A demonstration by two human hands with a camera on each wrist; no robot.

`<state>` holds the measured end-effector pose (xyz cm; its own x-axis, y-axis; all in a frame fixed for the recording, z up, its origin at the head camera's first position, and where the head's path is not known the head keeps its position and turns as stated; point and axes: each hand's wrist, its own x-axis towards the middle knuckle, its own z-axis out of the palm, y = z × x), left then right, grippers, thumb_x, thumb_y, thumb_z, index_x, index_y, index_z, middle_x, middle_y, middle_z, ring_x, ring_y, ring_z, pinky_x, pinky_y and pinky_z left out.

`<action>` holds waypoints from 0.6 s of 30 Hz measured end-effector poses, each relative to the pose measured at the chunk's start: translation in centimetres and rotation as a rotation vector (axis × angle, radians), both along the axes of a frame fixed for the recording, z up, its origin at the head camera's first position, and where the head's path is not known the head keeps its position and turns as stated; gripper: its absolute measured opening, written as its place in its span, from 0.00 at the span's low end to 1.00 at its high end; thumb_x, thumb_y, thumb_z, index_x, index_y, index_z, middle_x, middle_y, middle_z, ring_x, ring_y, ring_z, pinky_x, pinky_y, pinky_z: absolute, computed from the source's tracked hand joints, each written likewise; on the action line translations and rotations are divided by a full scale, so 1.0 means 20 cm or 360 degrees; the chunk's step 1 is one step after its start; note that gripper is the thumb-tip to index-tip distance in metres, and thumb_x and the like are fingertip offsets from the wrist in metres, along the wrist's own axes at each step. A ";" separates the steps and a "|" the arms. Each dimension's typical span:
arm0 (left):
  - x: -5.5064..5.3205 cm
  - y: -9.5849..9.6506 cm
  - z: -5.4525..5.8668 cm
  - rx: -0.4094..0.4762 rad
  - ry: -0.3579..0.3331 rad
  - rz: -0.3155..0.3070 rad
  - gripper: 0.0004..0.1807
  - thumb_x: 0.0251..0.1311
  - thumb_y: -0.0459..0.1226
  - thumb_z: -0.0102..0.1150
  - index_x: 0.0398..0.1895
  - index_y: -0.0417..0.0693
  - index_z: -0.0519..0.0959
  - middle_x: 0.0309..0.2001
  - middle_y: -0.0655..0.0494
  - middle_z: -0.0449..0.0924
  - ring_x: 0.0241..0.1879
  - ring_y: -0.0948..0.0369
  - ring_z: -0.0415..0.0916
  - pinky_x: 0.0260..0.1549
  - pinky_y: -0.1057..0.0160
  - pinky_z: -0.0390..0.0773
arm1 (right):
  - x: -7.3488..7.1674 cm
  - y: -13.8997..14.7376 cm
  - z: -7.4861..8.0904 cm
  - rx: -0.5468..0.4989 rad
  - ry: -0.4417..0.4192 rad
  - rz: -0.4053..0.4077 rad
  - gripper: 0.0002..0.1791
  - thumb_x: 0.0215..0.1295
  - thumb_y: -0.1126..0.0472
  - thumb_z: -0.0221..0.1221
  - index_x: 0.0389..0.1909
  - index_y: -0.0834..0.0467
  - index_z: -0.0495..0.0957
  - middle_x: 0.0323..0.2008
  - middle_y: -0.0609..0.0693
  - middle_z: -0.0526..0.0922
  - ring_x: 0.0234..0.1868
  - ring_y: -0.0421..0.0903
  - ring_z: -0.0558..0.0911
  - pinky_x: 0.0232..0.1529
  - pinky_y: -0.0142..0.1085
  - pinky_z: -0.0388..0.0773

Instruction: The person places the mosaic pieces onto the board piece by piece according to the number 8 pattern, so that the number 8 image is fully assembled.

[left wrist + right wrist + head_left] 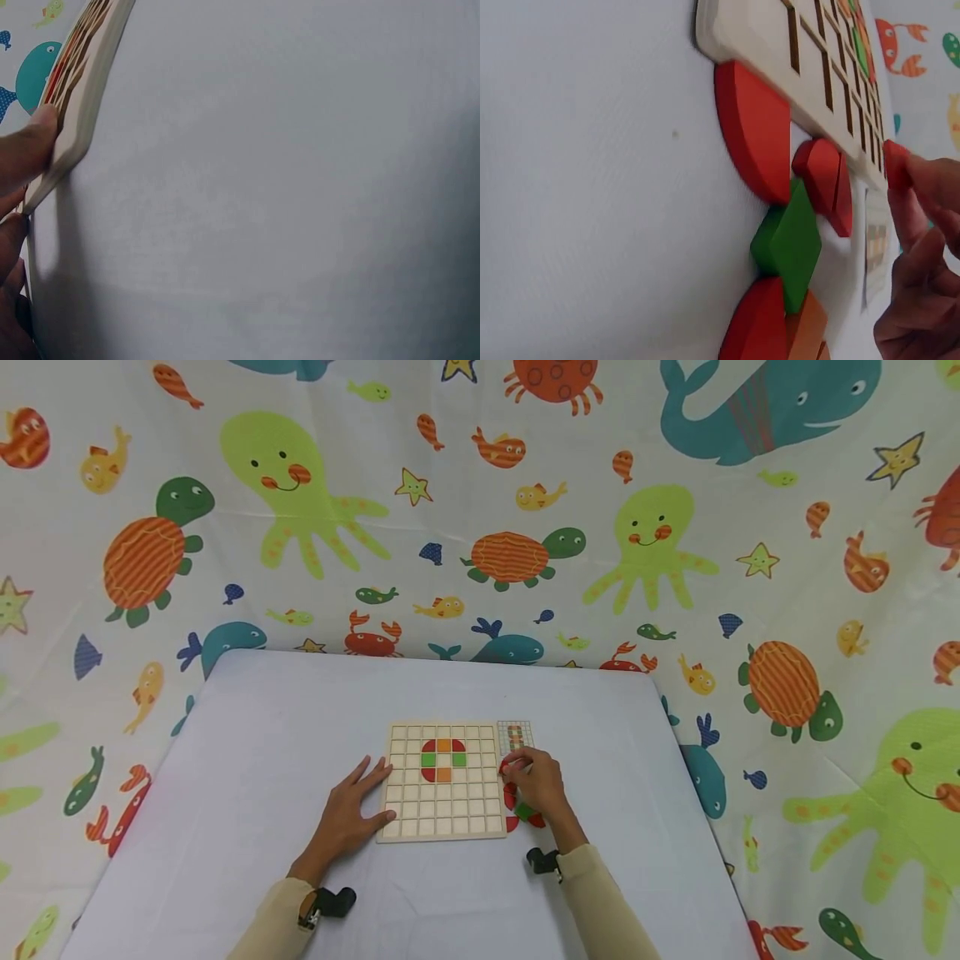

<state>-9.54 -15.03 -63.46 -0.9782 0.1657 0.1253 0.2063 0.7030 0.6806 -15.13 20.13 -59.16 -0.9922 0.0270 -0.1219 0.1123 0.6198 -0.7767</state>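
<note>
A wooden grid board (442,838) lies on the white table, several red, orange and green blocks (444,746) set in its upper cells. My left hand (347,812) rests along the board's left edge, fingers and thumb spread; in the left wrist view its thumb touches the wooden rim (84,120). Over the board's right edge, my right hand (540,783) pinches a small red block (897,166) between thumb and fingertips. Beneath that hand lie loose pieces: a red quarter-round block (754,131), a green block (789,240) and more red and orange ones, partly hidden in the head view.
A small pattern card (504,735) with a printed grid lies against the board's upper right side. White cloth covers the table (300,710). Behind it hangs a curtain (442,635) printed with sea animals. Each wrist carries a black camera (336,902).
</note>
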 end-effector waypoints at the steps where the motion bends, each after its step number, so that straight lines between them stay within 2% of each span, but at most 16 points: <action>1: 0.00 0.00 0.00 0.0008 0.0001 -0.0001 0.44 0.57 0.44 0.78 0.78 0.47 0.72 0.80 0.44 0.66 0.81 0.34 0.58 0.70 0.22 0.61 | 0.00 -0.01 0.00 -0.0027 0.0039 0.0019 0.05 0.69 0.60 0.71 0.43 0.53 0.87 0.36 0.50 0.85 0.27 0.44 0.76 0.25 0.34 0.73; 5: 0.00 0.00 0.00 0.0023 0.0016 -0.0004 0.44 0.56 0.42 0.79 0.77 0.46 0.72 0.80 0.42 0.67 0.80 0.33 0.58 0.70 0.21 0.61 | 0.00 -0.06 0.00 -0.0079 0.0186 0.0102 0.04 0.68 0.60 0.71 0.40 0.52 0.86 0.38 0.49 0.87 0.28 0.41 0.76 0.28 0.32 0.75; 7: 0.00 0.00 0.00 0.0015 0.0022 -0.0002 0.45 0.55 0.42 0.79 0.77 0.46 0.72 0.80 0.41 0.67 0.80 0.32 0.59 0.70 0.22 0.62 | 0.00 -0.09 -0.01 -0.0098 0.0225 0.0133 0.04 0.68 0.60 0.72 0.40 0.51 0.86 0.38 0.48 0.87 0.26 0.41 0.76 0.26 0.31 0.75; 12: 0.00 0.00 -0.01 0.0022 0.0029 -0.0009 0.45 0.55 0.41 0.79 0.77 0.46 0.72 0.79 0.42 0.67 0.80 0.32 0.59 0.70 0.23 0.63 | 0.01 -0.19 -0.03 -0.0138 0.0228 0.0186 0.03 0.65 0.59 0.74 0.37 0.50 0.88 0.38 0.46 0.88 0.23 0.40 0.74 0.22 0.31 0.73; 18: -0.01 -0.01 -0.01 0.0034 0.0027 -0.0029 0.45 0.55 0.41 0.79 0.77 0.46 0.72 0.80 0.44 0.67 0.80 0.33 0.58 0.71 0.24 0.63 | 0.00 -0.31 -0.08 0.0019 0.0261 0.0214 0.05 0.62 0.57 0.77 0.33 0.47 0.88 0.38 0.45 0.89 0.25 0.37 0.73 0.25 0.30 0.70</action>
<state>-9.64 -15.13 -63.64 -0.9728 0.1804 0.1454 0.2303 0.6842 0.6920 -15.12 13.85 -60.69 -0.9934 -0.1067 0.0409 -0.0994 0.6300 -0.7702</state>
